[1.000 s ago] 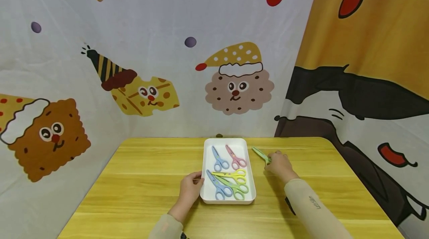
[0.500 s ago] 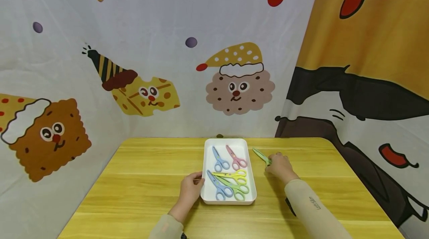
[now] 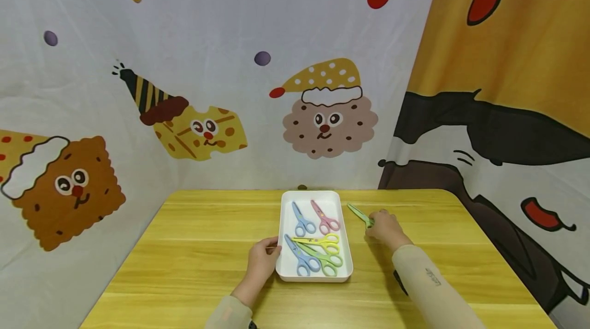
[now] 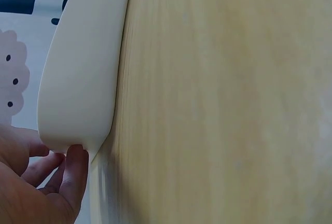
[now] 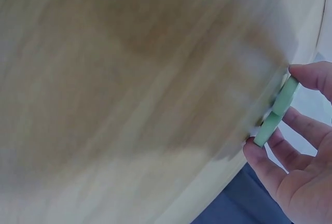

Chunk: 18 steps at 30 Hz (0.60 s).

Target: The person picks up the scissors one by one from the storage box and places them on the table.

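Plainly, the right hand (image 3: 386, 228) pinches a pair of pale green scissors (image 3: 358, 214) by the handles, the thumb and fingertips set against their outer edges. These scissors are just to the right of the white tray (image 3: 314, 279), apart from it, with their slim end pointing to the far left. Whether they touch the wooden table (image 3: 207, 252) is hard to tell.

The left hand (image 3: 261, 260) holds the tray's left side toward the near corner, the thumb at the rim and the bent fingers lower against the outer wall; how far they reach beneath cannot be told.

Five more pairs lie in the tray. At its far end are light blue scissors (image 3: 301, 220) on the left and pink scissors (image 3: 321, 216) on the right, side by side. In the near half, yellow scissors (image 3: 317, 241) lie crosswise with handles to the right, close against lime green scissors (image 3: 318, 255), and a second blue pair (image 3: 297, 253) slants along the left. Behind the table hangs a printed cloth (image 3: 207, 26) with cartoon snacks in party hats.
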{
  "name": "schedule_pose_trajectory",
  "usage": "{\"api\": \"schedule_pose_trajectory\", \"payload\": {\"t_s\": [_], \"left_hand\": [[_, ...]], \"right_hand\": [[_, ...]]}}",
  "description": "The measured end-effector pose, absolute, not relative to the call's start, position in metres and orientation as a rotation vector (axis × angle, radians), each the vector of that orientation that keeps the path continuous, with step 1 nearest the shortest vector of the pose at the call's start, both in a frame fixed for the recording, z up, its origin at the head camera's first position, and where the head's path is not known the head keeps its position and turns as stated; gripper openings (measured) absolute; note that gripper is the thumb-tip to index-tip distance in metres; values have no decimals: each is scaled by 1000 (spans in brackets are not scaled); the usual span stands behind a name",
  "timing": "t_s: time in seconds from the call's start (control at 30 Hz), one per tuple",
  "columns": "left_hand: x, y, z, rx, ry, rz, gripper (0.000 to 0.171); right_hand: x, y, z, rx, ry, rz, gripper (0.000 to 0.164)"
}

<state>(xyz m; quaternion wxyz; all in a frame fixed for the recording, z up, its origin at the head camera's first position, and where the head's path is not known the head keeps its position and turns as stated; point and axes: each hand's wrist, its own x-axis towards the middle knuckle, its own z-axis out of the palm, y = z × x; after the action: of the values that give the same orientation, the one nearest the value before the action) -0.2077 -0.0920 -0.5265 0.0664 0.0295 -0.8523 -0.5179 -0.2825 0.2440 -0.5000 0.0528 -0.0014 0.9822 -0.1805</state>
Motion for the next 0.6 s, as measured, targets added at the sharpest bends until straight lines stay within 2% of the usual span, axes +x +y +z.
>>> {"api": "schedule_pose_trajectory", "payload": {"t_s": [0.6], "left_hand": [[-206, -92, -525, 73, -2550, -1579, 24]], "right_hand": [[-287, 246, -502, -31, 2978, -534, 50]]}}
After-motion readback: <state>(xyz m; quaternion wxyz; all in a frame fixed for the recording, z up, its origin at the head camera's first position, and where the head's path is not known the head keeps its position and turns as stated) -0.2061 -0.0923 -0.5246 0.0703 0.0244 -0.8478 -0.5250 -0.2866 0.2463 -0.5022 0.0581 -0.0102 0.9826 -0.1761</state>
